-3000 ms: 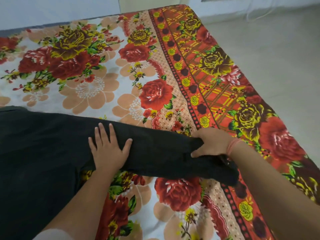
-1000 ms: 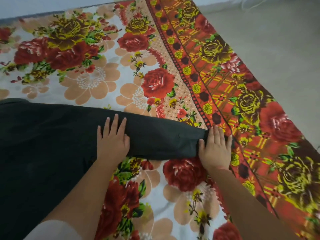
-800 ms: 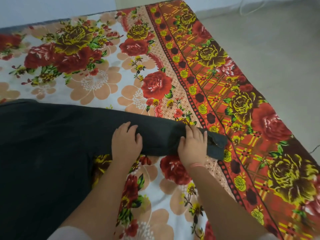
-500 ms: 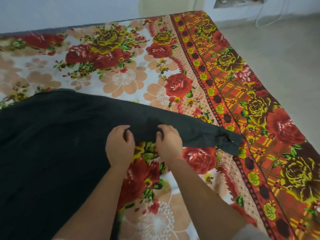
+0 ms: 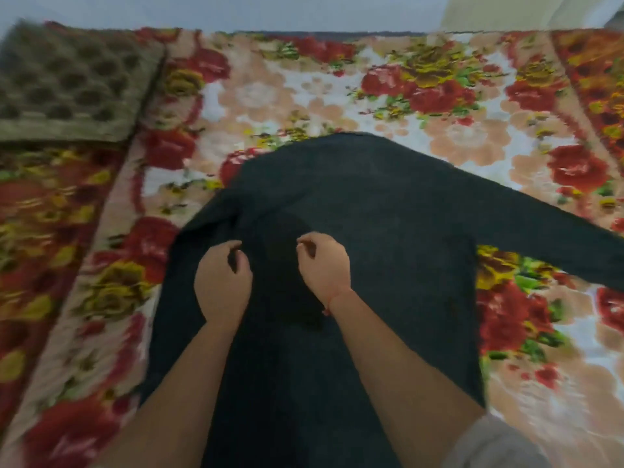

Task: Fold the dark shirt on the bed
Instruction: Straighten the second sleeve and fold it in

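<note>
The dark shirt [image 5: 371, 211] lies spread on the floral bed sheet [image 5: 304, 96], its body in the middle of the view. One long sleeve [image 5: 557, 238] stretches off to the right edge. Both my hands are over the upper body of the shirt, side by side. My left hand [image 5: 223, 282] is curled, with dark fabric pinched between thumb and fingers near the shirt's left side. My right hand [image 5: 324, 261] has its fingers curled in above the cloth, and I see no fabric in it. The picture is blurred by motion.
A brownish dimpled mat or cushion [image 5: 67, 82] lies at the bed's far left corner. A pale wall [image 5: 304, 11] runs behind the bed. The sheet's red patterned border [image 5: 40, 211] runs along the left side.
Both hands have left the right sleeve and moved left onto the shirt's body. The view has swung left, so the sleeve now trails off to the right.
</note>
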